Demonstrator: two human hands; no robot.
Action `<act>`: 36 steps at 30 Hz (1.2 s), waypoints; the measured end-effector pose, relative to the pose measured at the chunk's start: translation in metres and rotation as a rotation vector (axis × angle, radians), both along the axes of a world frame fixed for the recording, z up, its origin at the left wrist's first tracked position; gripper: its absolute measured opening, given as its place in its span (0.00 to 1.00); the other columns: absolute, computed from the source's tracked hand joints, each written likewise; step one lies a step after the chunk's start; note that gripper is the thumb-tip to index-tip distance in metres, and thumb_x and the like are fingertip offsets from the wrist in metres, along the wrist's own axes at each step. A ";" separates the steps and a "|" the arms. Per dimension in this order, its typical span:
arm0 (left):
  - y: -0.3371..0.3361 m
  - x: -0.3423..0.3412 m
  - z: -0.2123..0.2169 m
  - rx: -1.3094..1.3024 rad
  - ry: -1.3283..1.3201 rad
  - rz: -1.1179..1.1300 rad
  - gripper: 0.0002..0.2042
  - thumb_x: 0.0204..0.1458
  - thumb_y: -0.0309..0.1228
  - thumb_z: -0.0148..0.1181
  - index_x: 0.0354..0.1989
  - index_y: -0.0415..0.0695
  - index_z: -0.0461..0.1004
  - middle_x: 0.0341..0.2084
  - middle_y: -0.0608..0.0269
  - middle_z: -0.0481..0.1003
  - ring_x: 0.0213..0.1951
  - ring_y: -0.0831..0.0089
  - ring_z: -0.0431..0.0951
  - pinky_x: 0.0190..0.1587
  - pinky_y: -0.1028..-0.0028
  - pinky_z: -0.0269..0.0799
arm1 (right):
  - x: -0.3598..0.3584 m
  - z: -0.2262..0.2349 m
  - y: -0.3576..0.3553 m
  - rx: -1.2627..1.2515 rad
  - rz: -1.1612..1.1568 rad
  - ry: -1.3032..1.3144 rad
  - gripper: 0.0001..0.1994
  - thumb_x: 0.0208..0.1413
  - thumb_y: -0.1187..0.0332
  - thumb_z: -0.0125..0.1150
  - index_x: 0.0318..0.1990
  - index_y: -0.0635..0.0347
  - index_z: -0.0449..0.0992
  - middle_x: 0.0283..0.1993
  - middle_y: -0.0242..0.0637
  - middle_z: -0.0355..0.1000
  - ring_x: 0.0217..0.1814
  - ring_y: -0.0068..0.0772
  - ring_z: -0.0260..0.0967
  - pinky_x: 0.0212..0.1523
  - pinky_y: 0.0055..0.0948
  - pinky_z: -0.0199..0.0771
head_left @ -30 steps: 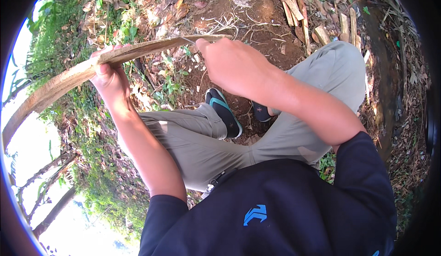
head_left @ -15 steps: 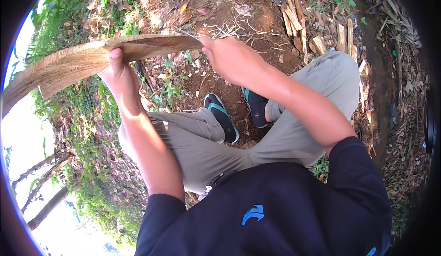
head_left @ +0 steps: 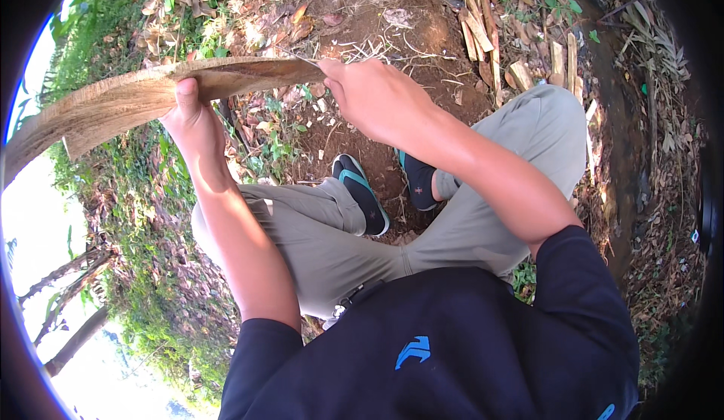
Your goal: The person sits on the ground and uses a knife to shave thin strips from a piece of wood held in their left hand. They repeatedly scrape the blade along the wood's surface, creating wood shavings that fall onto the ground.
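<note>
A long, curved brown plank of rough wood point(head_left: 113, 102) stretches from the far left edge toward the middle of the view. My left hand point(head_left: 188, 111) is closed on it from the near side, thumb up against its face and the other fingers hidden behind. At the plank's right end is my right hand point(head_left: 369, 92), its fingers wrapped round a knife whose handle is hidden in the fist. The knife's thin grey blade point(head_left: 305, 59) points left along the plank's upper edge; whether it touches the wood I cannot tell.
Thin pale shavings point(head_left: 377, 48) lie on the brown soil beyond my right hand. Several split wood pieces point(head_left: 477, 32) lie at the far right among dry leaves. My feet in dark sandals point(head_left: 363, 194) rest below, between bent knees. Green plants point(head_left: 170, 299) grow at left.
My right hand and the knife have shifted slightly left along the plank's edge. My left hand keeps its hold, and the plank has barely moved.
</note>
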State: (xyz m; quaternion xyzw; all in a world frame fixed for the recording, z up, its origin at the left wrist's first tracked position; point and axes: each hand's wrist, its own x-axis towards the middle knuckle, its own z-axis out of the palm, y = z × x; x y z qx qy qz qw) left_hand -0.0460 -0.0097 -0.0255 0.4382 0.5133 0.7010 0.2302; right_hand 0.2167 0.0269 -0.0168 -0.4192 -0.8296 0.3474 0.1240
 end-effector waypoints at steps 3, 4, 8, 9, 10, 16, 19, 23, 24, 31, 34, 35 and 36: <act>0.001 0.007 0.003 0.030 -0.031 -0.041 0.40 0.44 0.51 0.72 0.58 0.35 0.64 0.49 0.57 0.73 0.51 0.67 0.72 0.61 0.64 0.63 | 0.005 -0.018 0.005 -0.034 -0.040 -0.048 0.13 0.64 0.67 0.45 0.48 0.64 0.72 0.28 0.57 0.74 0.34 0.58 0.75 0.36 0.52 0.74; 0.003 0.005 0.002 0.046 -0.046 -0.069 0.41 0.44 0.51 0.72 0.59 0.35 0.63 0.49 0.57 0.73 0.51 0.67 0.72 0.61 0.64 0.63 | 0.006 -0.031 0.008 -0.019 -0.037 -0.030 0.13 0.64 0.67 0.45 0.48 0.64 0.72 0.28 0.57 0.74 0.33 0.59 0.75 0.36 0.52 0.74; 0.006 0.001 0.001 0.058 -0.093 -0.088 0.42 0.43 0.49 0.74 0.61 0.37 0.59 0.50 0.56 0.73 0.52 0.66 0.72 0.62 0.63 0.63 | 0.002 -0.025 0.005 0.000 -0.061 0.034 0.12 0.64 0.68 0.44 0.46 0.64 0.73 0.26 0.56 0.73 0.32 0.59 0.75 0.36 0.52 0.74; 0.002 0.005 0.004 0.035 -0.099 -0.066 0.43 0.43 0.48 0.74 0.61 0.37 0.59 0.50 0.55 0.73 0.53 0.66 0.72 0.62 0.63 0.63 | 0.001 -0.016 -0.001 -0.018 -0.074 0.052 0.12 0.64 0.68 0.44 0.46 0.64 0.73 0.26 0.56 0.73 0.32 0.58 0.75 0.36 0.52 0.74; 0.000 0.008 0.004 0.027 -0.114 -0.032 0.37 0.47 0.44 0.71 0.60 0.36 0.61 0.50 0.55 0.73 0.51 0.66 0.73 0.61 0.63 0.65 | -0.001 -0.020 0.000 -0.012 -0.061 0.019 0.13 0.64 0.67 0.44 0.48 0.63 0.72 0.26 0.55 0.73 0.31 0.58 0.75 0.35 0.52 0.74; 0.008 -0.007 -0.001 0.070 -0.208 0.040 0.19 0.55 0.34 0.63 0.51 0.36 0.69 0.44 0.56 0.75 0.47 0.67 0.75 0.58 0.65 0.68 | -0.008 -0.024 0.001 0.028 -0.069 0.027 0.11 0.64 0.68 0.43 0.45 0.64 0.70 0.26 0.55 0.74 0.32 0.57 0.76 0.34 0.52 0.74; 0.002 -0.008 -0.003 0.061 -0.202 0.060 0.20 0.55 0.33 0.63 0.52 0.37 0.68 0.44 0.58 0.75 0.47 0.68 0.74 0.59 0.66 0.67 | -0.010 -0.017 -0.004 0.020 -0.039 -0.008 0.11 0.64 0.69 0.42 0.45 0.65 0.70 0.27 0.56 0.74 0.33 0.57 0.76 0.35 0.52 0.74; 0.011 0.008 0.002 0.083 -0.169 0.021 0.24 0.54 0.36 0.65 0.55 0.38 0.66 0.46 0.59 0.73 0.49 0.67 0.73 0.61 0.65 0.65 | 0.002 -0.057 0.011 0.054 -0.076 -0.032 0.11 0.63 0.70 0.43 0.45 0.67 0.69 0.26 0.56 0.74 0.32 0.56 0.76 0.36 0.52 0.74; 0.007 0.000 -0.002 0.062 -0.163 0.011 0.24 0.54 0.36 0.65 0.55 0.38 0.66 0.46 0.59 0.73 0.49 0.67 0.73 0.61 0.64 0.65 | -0.003 -0.041 0.007 0.022 -0.058 -0.024 0.11 0.63 0.70 0.43 0.45 0.68 0.69 0.26 0.56 0.74 0.32 0.56 0.76 0.36 0.52 0.74; 0.008 0.009 0.003 0.008 -0.112 0.009 0.27 0.53 0.40 0.67 0.56 0.37 0.65 0.46 0.58 0.73 0.48 0.68 0.73 0.60 0.65 0.65 | 0.004 -0.062 0.016 0.012 -0.061 -0.051 0.12 0.63 0.70 0.43 0.46 0.68 0.69 0.30 0.58 0.74 0.35 0.58 0.75 0.38 0.52 0.73; -0.002 0.004 0.001 0.028 -0.180 0.011 0.26 0.54 0.37 0.66 0.55 0.37 0.66 0.45 0.59 0.73 0.47 0.69 0.73 0.60 0.66 0.66 | -0.009 -0.023 0.002 -0.056 -0.042 -0.002 0.11 0.63 0.70 0.45 0.46 0.68 0.69 0.30 0.57 0.74 0.36 0.59 0.75 0.38 0.53 0.74; 0.003 0.003 0.001 0.045 -0.176 0.022 0.25 0.54 0.37 0.66 0.55 0.37 0.66 0.45 0.59 0.73 0.48 0.69 0.73 0.59 0.66 0.66 | -0.007 -0.025 0.002 -0.042 -0.050 -0.012 0.11 0.63 0.70 0.44 0.46 0.68 0.69 0.30 0.57 0.74 0.36 0.59 0.75 0.38 0.53 0.74; 0.008 0.002 0.000 0.063 -0.172 0.032 0.24 0.54 0.36 0.66 0.55 0.38 0.66 0.45 0.60 0.73 0.48 0.70 0.73 0.59 0.66 0.67 | -0.005 -0.031 0.005 -0.028 -0.058 -0.021 0.11 0.63 0.70 0.44 0.46 0.68 0.69 0.30 0.57 0.74 0.36 0.59 0.75 0.37 0.53 0.74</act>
